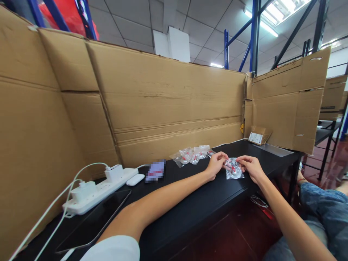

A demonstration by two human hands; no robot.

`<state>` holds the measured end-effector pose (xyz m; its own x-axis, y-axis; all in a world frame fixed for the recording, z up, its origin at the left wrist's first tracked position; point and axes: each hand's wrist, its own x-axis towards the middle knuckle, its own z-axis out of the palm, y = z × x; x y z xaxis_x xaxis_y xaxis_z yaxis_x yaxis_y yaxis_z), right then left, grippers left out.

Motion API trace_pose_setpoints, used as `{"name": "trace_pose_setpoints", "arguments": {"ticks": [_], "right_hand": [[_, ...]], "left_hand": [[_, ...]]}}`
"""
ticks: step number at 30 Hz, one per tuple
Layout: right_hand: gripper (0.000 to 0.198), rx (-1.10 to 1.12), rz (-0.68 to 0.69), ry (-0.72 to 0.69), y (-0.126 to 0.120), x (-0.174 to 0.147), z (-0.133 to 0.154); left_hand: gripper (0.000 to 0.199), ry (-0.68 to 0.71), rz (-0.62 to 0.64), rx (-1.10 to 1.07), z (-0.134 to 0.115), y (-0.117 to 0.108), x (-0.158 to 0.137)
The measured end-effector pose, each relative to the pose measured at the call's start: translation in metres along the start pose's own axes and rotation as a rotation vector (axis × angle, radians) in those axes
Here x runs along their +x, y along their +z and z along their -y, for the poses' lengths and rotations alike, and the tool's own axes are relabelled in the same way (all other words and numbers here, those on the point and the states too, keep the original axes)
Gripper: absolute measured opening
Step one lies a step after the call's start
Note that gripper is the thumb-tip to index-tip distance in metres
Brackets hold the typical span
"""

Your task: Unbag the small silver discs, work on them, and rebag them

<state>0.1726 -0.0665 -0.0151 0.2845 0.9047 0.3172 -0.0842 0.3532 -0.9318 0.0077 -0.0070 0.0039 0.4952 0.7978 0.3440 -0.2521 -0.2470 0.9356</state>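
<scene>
Plastic is glinting clear and crinkled on the small bag (234, 171) that my left hand (216, 164) and right hand (251, 168) are pinching narrowly at its upper sides, a round transparent piece (237, 173) and red part (233, 168) showing inside, near the front edge of the black table (190, 203).

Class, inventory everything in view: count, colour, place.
held bag: one, clear, right of centre
other bags: several, clear, left of it
power strip: one, white, table left
plugs: two, white, on strip
case: one, white, beside strip
blurred item: one, purplish, beside case
tablet: one, black, near left
cables: several, white, left
carton: one, brown, table right
table: one, black, centre
panels: several, brown, around table
racks: several, blue, behind panels
bundle: one, red, top left
lights: several, white, ceiling
denim: count unclear, blue, lower right
hands: two, bare, on held bag
</scene>
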Motion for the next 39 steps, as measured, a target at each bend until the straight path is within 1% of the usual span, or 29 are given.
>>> {"name": "trace_pose_setpoints", "arguments": {"ticks": [3,6,8,10,12,14,17,19,24,28,31,33,37,39], "right_hand": [[0.019,0.022,-0.017,0.038,-0.001,0.000,0.001],[0.021,0.017,-0.023,0.048,0.001,-0.002,0.004],[0.026,0.027,-0.035,0.046,0.003,-0.002,0.005],[0.034,0.029,-0.067,0.034,0.005,-0.002,0.004],[0.041,-0.010,-0.100,0.018,0.006,-0.001,0.001],[0.045,-0.085,-0.064,0.003,0.006,0.000,-0.003],[0.044,-0.183,0.094,-0.011,0.004,0.000,-0.005],[0.043,-0.197,0.144,-0.014,0.002,-0.001,-0.004],[0.046,-0.136,0.134,0.014,0.001,-0.003,0.000],[0.046,-0.141,0.125,0.031,0.002,-0.004,0.001],[0.044,-0.150,0.121,0.039,0.001,-0.003,-0.002],[0.043,-0.137,0.102,0.042,0.001,-0.002,-0.003],[0.044,-0.078,0.028,0.057,0.003,0.001,-0.005],[0.044,-0.057,-0.018,0.069,0.004,0.001,-0.005]], "left_hand": [[0.008,-0.044,-0.009,-0.053,-0.002,0.000,0.000],[0.013,-0.026,-0.042,-0.049,-0.001,0.000,0.000],[0.012,0.005,-0.053,-0.019,0.002,0.000,0.000],[0.023,0.038,-0.042,0.001,0.005,0.000,0.000],[0.027,0.065,-0.024,0.007,0.007,-0.001,0.000],[0.027,0.074,-0.005,0.005,0.009,-0.001,-0.001],[0.033,0.065,0.019,0.004,0.010,-0.001,-0.001],[0.038,0.038,0.040,0.025,0.011,-0.001,-0.001],[0.036,-0.037,0.148,0.147,0.013,-0.003,0.001],[0.040,-0.042,0.159,0.159,0.014,-0.004,0.001],[0.038,-0.025,0.134,0.213,0.014,-0.004,0.001],[0.035,-0.013,0.093,0.252,0.013,-0.003,0.000],[0.028,-0.008,-0.009,0.259,0.010,-0.001,0.000],[0.027,-0.026,-0.037,0.238,0.009,0.001,-0.001]]}}
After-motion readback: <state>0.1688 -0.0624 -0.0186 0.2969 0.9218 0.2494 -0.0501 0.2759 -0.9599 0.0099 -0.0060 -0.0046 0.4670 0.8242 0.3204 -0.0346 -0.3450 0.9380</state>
